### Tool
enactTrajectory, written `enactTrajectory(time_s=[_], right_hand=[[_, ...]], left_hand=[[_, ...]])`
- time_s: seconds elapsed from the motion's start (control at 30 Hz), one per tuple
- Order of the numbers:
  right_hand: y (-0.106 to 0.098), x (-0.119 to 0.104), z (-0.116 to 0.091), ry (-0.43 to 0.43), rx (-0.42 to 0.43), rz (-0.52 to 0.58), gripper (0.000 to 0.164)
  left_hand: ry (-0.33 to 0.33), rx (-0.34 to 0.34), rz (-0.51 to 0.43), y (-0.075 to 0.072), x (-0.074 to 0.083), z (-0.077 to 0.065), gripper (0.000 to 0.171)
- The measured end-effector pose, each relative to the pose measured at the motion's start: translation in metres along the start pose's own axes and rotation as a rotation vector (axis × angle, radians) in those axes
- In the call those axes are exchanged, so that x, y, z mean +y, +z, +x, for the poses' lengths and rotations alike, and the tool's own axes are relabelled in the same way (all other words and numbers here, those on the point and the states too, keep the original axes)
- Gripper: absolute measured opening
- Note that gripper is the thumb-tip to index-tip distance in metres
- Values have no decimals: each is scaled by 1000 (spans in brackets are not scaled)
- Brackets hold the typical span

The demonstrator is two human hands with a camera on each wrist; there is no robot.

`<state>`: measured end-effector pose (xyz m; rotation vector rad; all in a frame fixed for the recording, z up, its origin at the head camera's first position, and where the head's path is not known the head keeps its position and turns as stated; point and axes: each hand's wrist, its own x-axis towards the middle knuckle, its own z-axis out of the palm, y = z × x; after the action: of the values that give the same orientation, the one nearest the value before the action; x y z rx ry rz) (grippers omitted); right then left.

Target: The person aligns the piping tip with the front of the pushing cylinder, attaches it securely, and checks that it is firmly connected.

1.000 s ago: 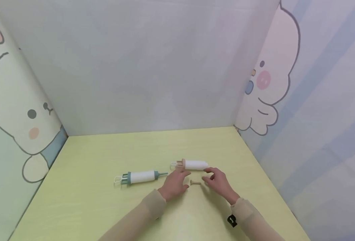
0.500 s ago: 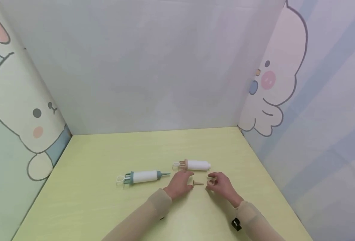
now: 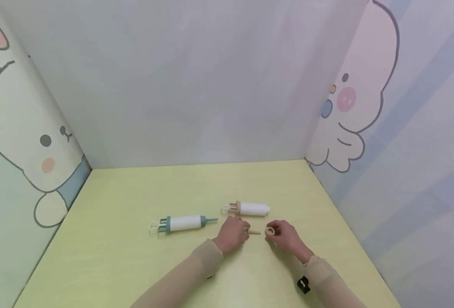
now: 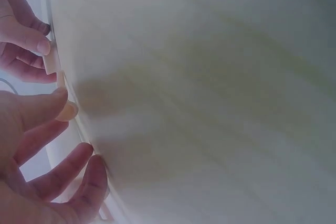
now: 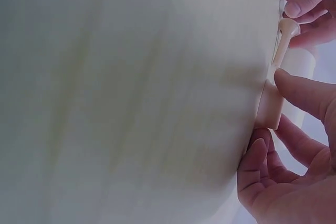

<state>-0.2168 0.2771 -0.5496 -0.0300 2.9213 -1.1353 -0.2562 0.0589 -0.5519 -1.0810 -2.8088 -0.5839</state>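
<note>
My left hand (image 3: 231, 234) pinches the wide flanged end of a small tan nozzle (image 3: 255, 232), whose thin stem points right. Facing it, my right hand (image 3: 285, 238) holds a short tan ring cap (image 3: 270, 231) between thumb and fingers, its round opening turned toward the nozzle. In the right wrist view the cap (image 5: 270, 106) stands close to the nozzle's tip (image 5: 284, 41); whether they touch cannot be told. Just beyond the hands lies a white-barrelled syringe (image 3: 253, 208) with a tan collar and a white loop handle, without a nozzle on its right end.
Left of the hands lies a similar syringe (image 3: 185, 223) with teal fittings and a thin teal nozzle. Both lie on a pale yellow-green table (image 3: 134, 265). A grey back wall (image 3: 196, 94) and cartoon-printed side panels (image 3: 352, 107) enclose it.
The right hand has taken hold of the ring cap and turned its opening into view. The left hand's fingers have closed in on the nozzle's flange. The syringes have stayed put.
</note>
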Motion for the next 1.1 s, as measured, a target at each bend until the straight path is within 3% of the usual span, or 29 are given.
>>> enactTrajectory(time_s=[0.43,0.63,0.87,1.1], right_hand=[[2,3,1,-19,3,-35,25],[3,0,4,-47,-27,-31,22],[2,0,5,-11,-63,-19,22],[-3,2,3,30,-81,86,25]], left_hand=[[42,52,30,0,2,-1,18],[26,41,25,0,-1,-3,16],[15,48,-40,1,-4,-4,14],[1,51,-138,-2,-4,-4,15]])
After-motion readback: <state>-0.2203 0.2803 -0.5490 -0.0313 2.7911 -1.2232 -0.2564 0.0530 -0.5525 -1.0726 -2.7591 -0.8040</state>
